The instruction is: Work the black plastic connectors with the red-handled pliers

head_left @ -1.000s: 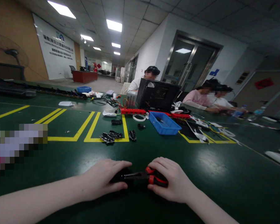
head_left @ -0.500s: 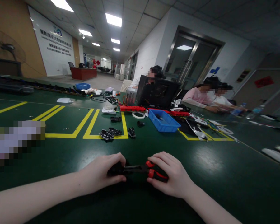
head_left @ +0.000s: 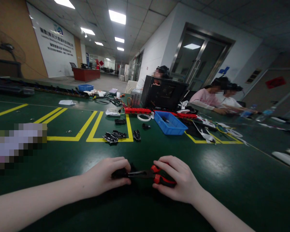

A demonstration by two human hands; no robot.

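Low over the green table, my right hand (head_left: 177, 177) is closed round the red-and-black handles of a pair of long-nose pliers (head_left: 147, 174). The pliers' jaws point left and reach a dark part (head_left: 120, 173) between the fingers and thumb of my left hand (head_left: 108, 175). That part is black, mostly covered by my fingers, and its exact kind does not show. Whether the jaw tips grip it or only touch it, I cannot tell. Farther off lie several similar-looking black plastic pieces (head_left: 114, 137) around a yellow-taped outline.
A blue bin (head_left: 170, 124) with a dark piece inside stands beyond my right hand. Behind it are a red power strip (head_left: 137, 111), a white tape ring (head_left: 144, 117) and a black computer case (head_left: 164, 93). Other people (head_left: 207, 96) sit across the table (head_left: 145, 212).
The handles of the pliers look spread slightly wider, and my right hand has shifted a little to the right. My left hand stays nearly in place. The view has tilted slightly.
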